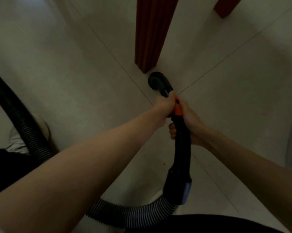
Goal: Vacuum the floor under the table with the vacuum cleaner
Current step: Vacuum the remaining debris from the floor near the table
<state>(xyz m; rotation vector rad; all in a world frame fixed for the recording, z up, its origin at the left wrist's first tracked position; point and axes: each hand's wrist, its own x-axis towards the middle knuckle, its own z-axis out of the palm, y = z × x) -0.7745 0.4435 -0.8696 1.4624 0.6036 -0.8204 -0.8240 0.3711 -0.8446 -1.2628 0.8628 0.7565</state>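
Head view: my left grip (164, 105) and right grip (190, 121) both clasp the vacuum wand (182, 140), left ahead of right. Its nozzle (157, 79) sits on the floor (74, 64), just beside a table leg (150, 34).

Pale tiled floor (74, 64) under me, dark grout lines crossing. On it: red-brown table leg (150, 34), 2nd leg (226, 5) further back, vac nozzle (156, 79) just beside 1st leg, my shoe (39, 125) at left.

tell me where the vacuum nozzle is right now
In the head view the nozzle sits on the tiled floor near centre, beside the foot of the nearer wooden table leg.
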